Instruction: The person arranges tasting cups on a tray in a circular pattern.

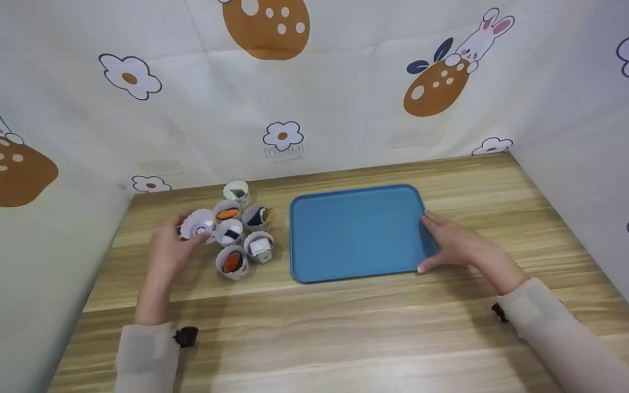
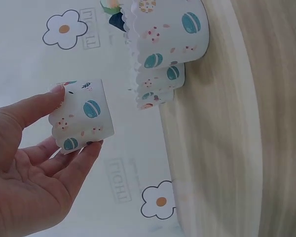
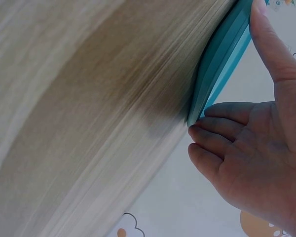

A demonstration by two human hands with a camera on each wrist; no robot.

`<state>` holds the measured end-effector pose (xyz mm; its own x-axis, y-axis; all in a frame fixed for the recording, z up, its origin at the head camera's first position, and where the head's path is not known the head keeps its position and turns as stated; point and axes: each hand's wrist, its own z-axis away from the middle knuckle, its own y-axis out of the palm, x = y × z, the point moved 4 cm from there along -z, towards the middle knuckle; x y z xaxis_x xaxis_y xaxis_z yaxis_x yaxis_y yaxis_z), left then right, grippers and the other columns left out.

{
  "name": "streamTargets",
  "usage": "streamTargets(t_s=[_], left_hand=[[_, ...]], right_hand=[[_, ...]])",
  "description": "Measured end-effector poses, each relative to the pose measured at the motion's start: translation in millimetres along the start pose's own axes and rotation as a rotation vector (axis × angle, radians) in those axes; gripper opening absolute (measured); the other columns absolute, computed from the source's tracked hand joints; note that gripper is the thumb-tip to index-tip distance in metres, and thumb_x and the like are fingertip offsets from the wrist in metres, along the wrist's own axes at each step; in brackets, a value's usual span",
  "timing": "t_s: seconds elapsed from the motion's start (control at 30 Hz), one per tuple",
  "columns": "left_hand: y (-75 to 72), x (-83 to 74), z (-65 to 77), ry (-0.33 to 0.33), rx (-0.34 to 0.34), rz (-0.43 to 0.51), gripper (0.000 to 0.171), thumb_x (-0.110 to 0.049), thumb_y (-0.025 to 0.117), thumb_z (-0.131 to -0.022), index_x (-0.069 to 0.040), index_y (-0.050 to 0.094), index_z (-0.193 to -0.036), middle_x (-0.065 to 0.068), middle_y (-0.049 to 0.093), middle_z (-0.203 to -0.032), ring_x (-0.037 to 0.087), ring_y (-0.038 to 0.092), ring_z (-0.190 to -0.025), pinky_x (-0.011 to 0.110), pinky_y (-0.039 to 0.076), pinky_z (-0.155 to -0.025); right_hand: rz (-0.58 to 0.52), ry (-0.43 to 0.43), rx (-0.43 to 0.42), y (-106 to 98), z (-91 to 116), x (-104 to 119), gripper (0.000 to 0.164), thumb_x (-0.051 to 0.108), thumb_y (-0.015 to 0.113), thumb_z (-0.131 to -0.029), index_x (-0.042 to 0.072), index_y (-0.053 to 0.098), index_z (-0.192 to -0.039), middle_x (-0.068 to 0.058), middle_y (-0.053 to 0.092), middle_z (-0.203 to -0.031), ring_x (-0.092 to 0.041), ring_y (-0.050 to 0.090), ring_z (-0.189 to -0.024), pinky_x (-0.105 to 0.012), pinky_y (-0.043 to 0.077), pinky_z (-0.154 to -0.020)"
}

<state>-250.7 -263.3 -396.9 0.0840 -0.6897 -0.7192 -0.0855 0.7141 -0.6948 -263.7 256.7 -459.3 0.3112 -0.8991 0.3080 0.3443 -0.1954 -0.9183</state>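
My left hand [image 1: 175, 245] pinches a white paper baking cup [image 2: 86, 116] between thumb and fingers, raised off the wooden table. Blue egg-like prints and a scalloped rim mark this cup; its contents are hard to make out. Just right of it stand several similar cups with sushi-like pieces inside: orange-topped sushi [image 1: 228, 213], a white piece with a dark band [image 1: 231, 233], red roe-like sushi [image 1: 232, 262] and a white block [image 1: 261, 248]. My right hand [image 1: 454, 240] touches the right edge of a blue rectangular tray [image 1: 358, 234], fingers mostly straight, thumb at the near corner.
A cup with a green leaf-like piece [image 1: 237, 192] stands at the back, and a cup with a dark roll [image 1: 259, 217] sits nearest the tray. Printed cloth [image 1: 347, 98] hangs behind and beside the wooden table [image 1: 336, 338].
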Motion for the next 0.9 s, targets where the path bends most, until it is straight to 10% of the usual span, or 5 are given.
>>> streamTargets(t_s=[0.9], left_hand=[[22.0, -32.4, -13.0, 0.076, 0.033, 0.064, 0.062, -0.011, 0.069, -0.092, 0.003, 0.041, -0.146, 0.029, 0.051, -0.142, 0.042, 0.052, -0.129, 0.051, 0.044, -0.109]], right_hand=[[0.004, -0.005, -0.008, 0, 0, 1, 0.125, 0.061, 0.082, -0.070, -0.013, 0.022, -0.152, -0.032, 0.019, -0.161, -0.049, 0.025, -0.146, -0.060, 0.028, -0.118]])
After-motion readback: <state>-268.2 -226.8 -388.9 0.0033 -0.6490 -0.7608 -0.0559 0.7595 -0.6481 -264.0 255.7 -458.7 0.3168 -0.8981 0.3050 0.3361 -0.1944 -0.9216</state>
